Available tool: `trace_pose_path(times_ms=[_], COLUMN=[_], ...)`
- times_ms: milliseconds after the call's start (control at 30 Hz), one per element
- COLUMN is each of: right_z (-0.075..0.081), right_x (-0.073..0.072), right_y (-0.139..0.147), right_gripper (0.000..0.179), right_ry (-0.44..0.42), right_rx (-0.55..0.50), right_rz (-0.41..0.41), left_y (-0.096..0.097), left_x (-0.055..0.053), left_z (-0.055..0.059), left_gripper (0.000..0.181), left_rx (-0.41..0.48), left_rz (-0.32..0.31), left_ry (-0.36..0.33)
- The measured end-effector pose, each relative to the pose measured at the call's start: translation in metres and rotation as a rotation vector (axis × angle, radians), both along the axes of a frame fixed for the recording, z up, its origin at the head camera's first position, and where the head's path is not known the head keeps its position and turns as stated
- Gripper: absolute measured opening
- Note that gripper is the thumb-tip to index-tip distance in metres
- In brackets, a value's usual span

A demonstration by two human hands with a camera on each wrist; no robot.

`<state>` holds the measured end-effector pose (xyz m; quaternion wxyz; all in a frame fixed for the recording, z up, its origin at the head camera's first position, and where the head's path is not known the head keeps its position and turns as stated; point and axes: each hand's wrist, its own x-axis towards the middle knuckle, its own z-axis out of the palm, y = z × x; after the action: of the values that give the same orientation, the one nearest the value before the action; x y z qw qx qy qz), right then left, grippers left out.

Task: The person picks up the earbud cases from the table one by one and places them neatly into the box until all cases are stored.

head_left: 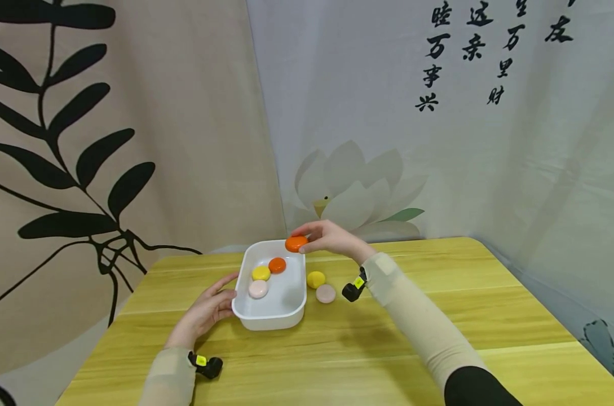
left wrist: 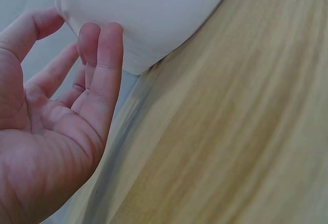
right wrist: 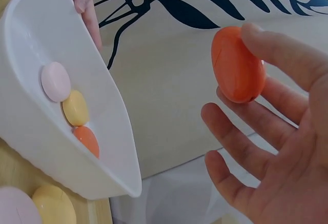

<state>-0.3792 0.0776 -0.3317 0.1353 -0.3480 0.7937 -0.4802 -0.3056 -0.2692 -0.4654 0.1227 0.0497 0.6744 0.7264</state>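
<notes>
By the far right corner of the white tub (head_left: 286,296), we see the right hand (head_left: 328,238) pinching a glossy orange pebble (head_left: 294,244) between thumb and fingertips, its two other fingers spread free; at the tub's left side we find the left hand (head_left: 207,311), fingers loosely bent and parted, tips touching the outer wall without wrapping round it; inside the tub we count a second orange pebble (head_left: 277,265), a yellow pebble (head_left: 261,273) and a pink pebble (head_left: 258,289); just right of the tub, on the wooden table (head_left: 489,299), we notice another yellow pebble (head_left: 314,279) and another pink pebble (head_left: 326,294), close together.
</notes>
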Motion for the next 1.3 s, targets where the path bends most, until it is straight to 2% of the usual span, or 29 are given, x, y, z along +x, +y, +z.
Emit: trace_pose_path(times_ms=[267, 633, 900, 1300], right_z=[-0.004, -0.008, -0.013, -0.016], right_x=[-0.002, -0.003, -0.006, -0.010], right_y=[-0.012, -0.028, -0.037, -0.049], right_gripper=[0.044, 0.044, 0.042, 0.041], right_ry=[0.004, -0.011, 0.002, -0.006], right_rx=[-0.001, 0.025, 0.033, 0.075], right_rz=[0.033, 0.061, 0.103, 0.093], left_y=[-0.001, 0.000, 0.001, 0.001], left_x=[-0.001, 0.000, 0.001, 0.000], left_z=[-0.002, -0.001, 0.000, -0.002], left_gripper=[0.064, 0.066, 0.066, 0.066], left_rx=[-0.020, -0.005, 0.008, 0.024], left_rz=[0.020, -0.012, -0.010, -0.021], left_ry=[-0.008, 0.013, 0.001, 0.006])
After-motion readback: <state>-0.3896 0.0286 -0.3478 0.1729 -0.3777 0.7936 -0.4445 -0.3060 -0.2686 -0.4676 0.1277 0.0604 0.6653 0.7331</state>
